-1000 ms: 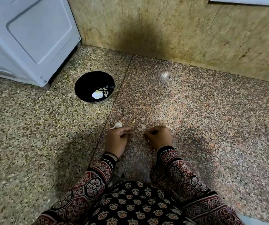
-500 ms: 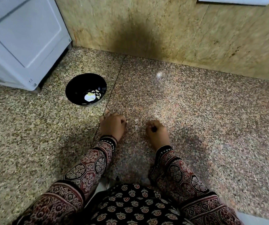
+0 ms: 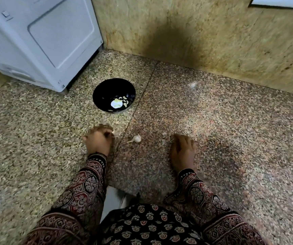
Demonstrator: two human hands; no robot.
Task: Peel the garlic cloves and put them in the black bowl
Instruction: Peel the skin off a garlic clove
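Speckled floor (image 3: 230,138) runs to the far wall. I see the garlic bulb (image 3: 136,138) lying on it between the hands, just right of the left hand (image 3: 98,143), with its stalk pointing toward that hand. The bulb is small, pale and papery. The left fingers are curled, and blur hides whether they pinch anything. The right hand (image 3: 183,149) lies flat and empty. The black bowl (image 3: 103,89) with peeled cloves (image 3: 124,101) sits farther off.

two hands (image 3: 98,144) (image 3: 183,151), one black bowl (image 3: 106,89), one garlic bulb (image 3: 136,138), one white appliance (image 3: 41,41).
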